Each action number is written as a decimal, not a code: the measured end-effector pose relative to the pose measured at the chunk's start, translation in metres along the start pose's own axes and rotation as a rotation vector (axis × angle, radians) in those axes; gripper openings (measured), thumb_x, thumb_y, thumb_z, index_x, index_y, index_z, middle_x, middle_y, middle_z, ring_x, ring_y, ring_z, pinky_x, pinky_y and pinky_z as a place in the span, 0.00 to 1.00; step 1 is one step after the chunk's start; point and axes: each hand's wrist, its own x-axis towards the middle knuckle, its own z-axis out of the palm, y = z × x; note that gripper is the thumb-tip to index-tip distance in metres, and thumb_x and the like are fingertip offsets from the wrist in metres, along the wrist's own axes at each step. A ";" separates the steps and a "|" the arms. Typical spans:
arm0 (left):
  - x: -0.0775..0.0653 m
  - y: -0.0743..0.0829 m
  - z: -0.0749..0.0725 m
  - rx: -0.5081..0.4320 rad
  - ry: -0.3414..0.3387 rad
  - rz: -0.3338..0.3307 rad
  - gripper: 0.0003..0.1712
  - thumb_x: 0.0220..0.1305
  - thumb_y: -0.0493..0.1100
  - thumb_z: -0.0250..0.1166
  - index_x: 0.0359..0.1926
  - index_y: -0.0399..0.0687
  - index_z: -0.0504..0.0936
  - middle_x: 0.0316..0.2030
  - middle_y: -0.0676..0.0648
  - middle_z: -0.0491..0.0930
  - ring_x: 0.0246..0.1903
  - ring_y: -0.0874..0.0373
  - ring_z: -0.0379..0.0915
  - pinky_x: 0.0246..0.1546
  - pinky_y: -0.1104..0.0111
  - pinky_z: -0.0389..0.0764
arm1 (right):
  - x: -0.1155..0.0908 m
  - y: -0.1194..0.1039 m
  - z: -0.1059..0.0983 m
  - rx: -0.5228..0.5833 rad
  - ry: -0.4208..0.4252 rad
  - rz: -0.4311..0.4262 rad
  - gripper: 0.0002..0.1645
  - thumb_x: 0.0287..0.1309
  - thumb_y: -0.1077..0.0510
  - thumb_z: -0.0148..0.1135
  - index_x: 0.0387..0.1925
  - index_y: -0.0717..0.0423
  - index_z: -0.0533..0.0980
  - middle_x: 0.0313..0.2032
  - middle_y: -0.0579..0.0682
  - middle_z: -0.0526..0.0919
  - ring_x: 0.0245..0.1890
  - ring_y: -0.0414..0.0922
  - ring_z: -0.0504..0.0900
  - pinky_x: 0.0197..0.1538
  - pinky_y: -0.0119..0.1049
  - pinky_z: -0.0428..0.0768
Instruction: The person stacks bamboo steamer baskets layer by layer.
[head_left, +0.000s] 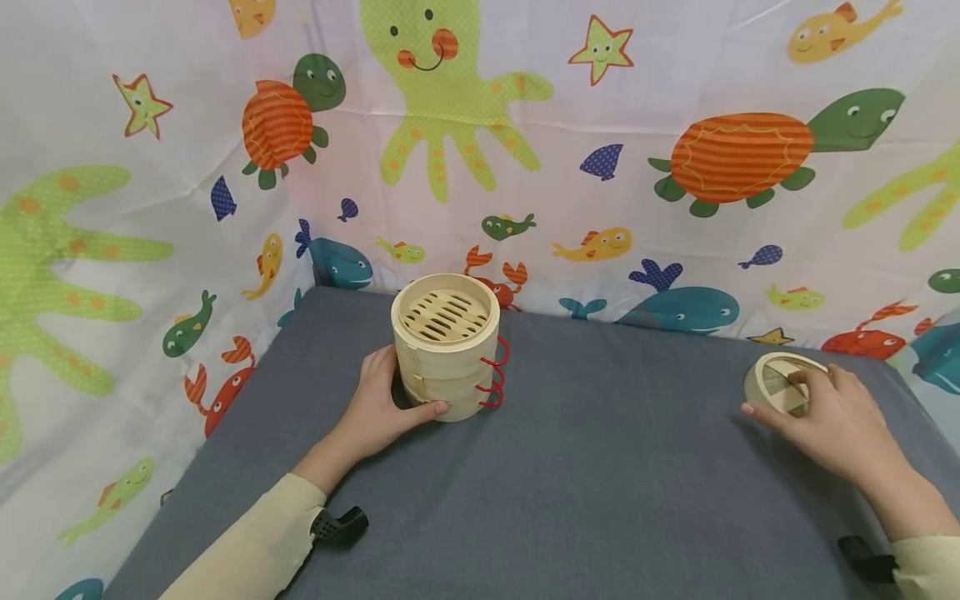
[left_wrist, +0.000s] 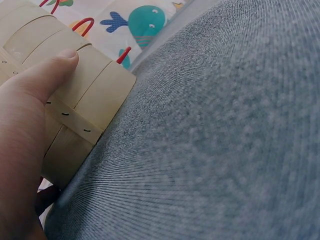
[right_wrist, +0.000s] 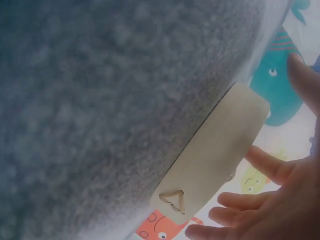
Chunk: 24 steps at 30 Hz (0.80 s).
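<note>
A round bamboo steamer (head_left: 442, 367) of stacked tiers stands upright on the grey cloth, its slatted inner base showing from above. Red loops (head_left: 495, 387) stick out from its right side. My left hand (head_left: 378, 412) grips it from the left, with the thumb across the front, as the left wrist view also shows on the steamer (left_wrist: 102, 85). At the far right lies the bamboo lid (head_left: 759, 387), its woven top partly hidden. Over it hovers my right hand (head_left: 843, 421), fingers spread and thumb apart from the rim (right_wrist: 215, 150); whether a fingertip touches is unclear.
Grey cloth (head_left: 600, 467) covers the table between the two bamboo pieces. A white curtain (head_left: 555, 192) printed with sea animals hangs along the back and left edges. A black strap piece (head_left: 341, 527) sits at my left wrist, another (head_left: 866, 560) at the right.
</note>
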 end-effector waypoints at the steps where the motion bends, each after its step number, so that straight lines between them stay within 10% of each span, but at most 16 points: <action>1: 0.000 0.000 0.000 0.000 0.001 0.000 0.65 0.56 0.61 0.86 0.85 0.50 0.60 0.78 0.46 0.66 0.77 0.45 0.52 0.72 0.39 0.62 | 0.000 0.000 0.000 0.011 -0.008 0.001 0.59 0.61 0.28 0.75 0.58 0.82 0.71 0.56 0.85 0.67 0.58 0.81 0.63 0.53 0.80 0.65; 24: 0.000 -0.002 0.000 0.005 0.004 0.009 0.63 0.56 0.61 0.86 0.84 0.51 0.61 0.77 0.46 0.67 0.77 0.44 0.52 0.72 0.38 0.62 | 0.006 0.008 -0.004 0.074 -0.050 0.161 0.64 0.62 0.35 0.78 0.63 0.91 0.61 0.48 0.84 0.68 0.44 0.73 0.69 0.34 0.49 0.68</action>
